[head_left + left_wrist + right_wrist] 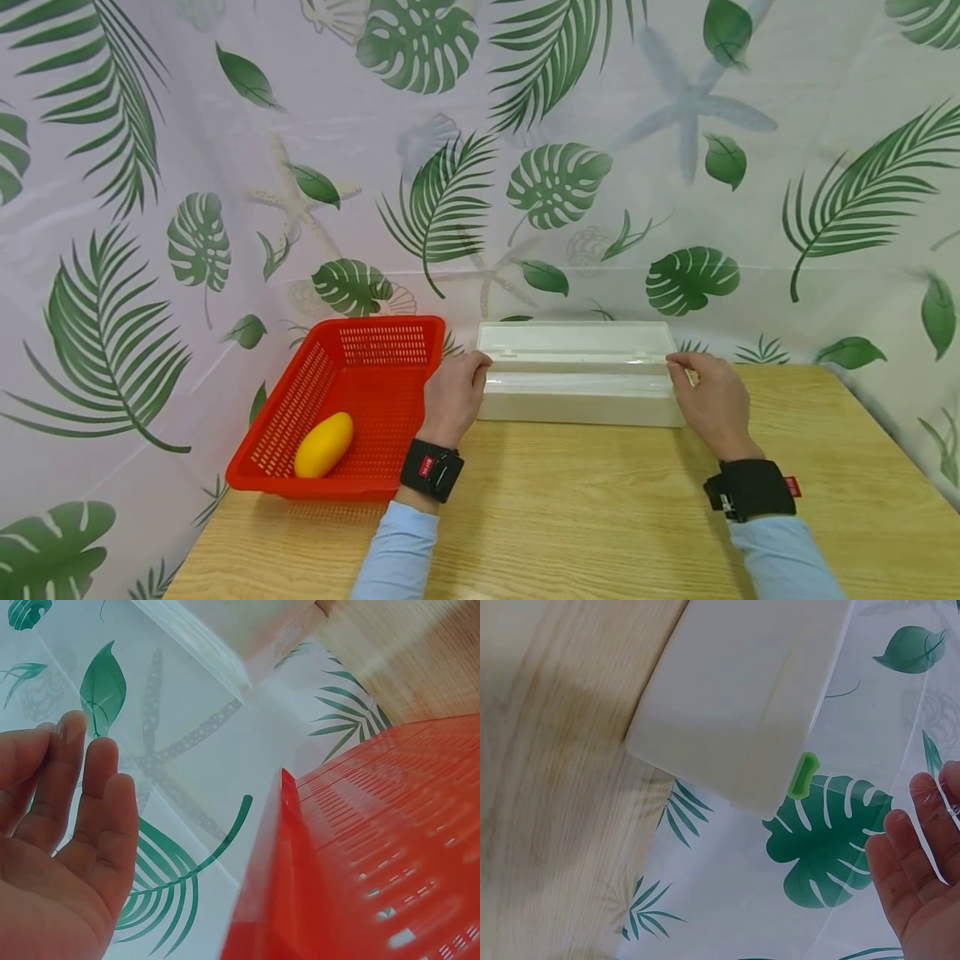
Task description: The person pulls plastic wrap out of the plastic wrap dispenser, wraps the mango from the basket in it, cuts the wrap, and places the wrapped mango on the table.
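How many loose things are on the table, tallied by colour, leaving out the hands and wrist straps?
Red: 1, the basket
Yellow: 1, the mango-like fruit lying in the basket
White: 1, the long box, with the left hand and right hand at its two ends
Total: 3

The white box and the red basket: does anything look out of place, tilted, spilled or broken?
Nothing stands out. The white box sits flat and square on the wooden table, its lid open, with one hand at each end. The red basket beside it looks intact, with a yellow mango lying inside. No spill shows.
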### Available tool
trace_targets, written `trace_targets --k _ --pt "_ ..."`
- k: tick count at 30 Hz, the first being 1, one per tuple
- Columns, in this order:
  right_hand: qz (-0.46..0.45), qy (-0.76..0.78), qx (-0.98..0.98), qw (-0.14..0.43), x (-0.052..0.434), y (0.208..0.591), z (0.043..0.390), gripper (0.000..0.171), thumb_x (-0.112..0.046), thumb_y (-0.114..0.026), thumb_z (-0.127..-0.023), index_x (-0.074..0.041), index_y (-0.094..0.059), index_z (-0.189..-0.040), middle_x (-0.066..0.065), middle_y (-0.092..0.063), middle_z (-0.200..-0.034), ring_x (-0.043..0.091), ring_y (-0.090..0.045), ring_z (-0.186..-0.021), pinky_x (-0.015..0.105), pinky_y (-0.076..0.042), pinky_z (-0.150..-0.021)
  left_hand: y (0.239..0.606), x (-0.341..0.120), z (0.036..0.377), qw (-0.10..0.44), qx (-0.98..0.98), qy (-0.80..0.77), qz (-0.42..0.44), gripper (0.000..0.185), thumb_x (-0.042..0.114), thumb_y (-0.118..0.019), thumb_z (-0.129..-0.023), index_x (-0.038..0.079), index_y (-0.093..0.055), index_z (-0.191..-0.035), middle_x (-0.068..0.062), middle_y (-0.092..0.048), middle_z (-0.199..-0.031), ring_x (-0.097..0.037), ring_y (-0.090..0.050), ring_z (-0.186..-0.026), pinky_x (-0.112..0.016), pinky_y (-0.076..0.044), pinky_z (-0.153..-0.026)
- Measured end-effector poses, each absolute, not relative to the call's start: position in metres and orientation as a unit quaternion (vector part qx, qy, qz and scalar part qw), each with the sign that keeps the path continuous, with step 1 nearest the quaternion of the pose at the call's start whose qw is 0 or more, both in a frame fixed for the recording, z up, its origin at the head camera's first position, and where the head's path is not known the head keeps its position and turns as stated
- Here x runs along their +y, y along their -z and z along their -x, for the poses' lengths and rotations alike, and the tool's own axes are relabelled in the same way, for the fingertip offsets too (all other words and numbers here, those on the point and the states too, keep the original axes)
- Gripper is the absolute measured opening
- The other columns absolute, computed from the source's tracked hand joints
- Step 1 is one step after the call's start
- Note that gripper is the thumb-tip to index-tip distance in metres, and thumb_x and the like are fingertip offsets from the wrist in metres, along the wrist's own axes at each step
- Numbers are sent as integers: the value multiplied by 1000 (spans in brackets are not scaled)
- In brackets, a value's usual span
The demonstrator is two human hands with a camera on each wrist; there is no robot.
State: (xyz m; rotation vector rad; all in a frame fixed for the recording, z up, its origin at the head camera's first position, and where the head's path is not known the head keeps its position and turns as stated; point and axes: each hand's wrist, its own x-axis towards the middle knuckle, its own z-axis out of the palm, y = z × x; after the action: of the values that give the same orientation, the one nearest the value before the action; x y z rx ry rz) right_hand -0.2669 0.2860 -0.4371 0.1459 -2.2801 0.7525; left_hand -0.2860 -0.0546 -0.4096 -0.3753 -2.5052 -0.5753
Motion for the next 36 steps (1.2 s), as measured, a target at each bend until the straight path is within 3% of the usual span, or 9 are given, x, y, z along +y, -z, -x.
trace_targets --k 8,36 --pt "-61 -300 -879 367 285 435 266 12 -4 -67 -92 3 -73 -100 24 -70 -95 41 -63 -86 52 -45 -67 410 -56 286 288 -922 212 149 11 15 -66 -95 17 -76 -100 0 -75 -91 -18 -68 -80 -31 -53 -61" --pt "-55 -308 -871 380 283 435 262 13 -4 -66 -92 3 -73 -101 23 -71 -97 39 -62 -89 49 -46 -73 410 -58 285 292 -917 220 156 10 15 -67 -95 17 -76 -101 1 -74 -90 -17 -66 -77 -29 -52 -61"
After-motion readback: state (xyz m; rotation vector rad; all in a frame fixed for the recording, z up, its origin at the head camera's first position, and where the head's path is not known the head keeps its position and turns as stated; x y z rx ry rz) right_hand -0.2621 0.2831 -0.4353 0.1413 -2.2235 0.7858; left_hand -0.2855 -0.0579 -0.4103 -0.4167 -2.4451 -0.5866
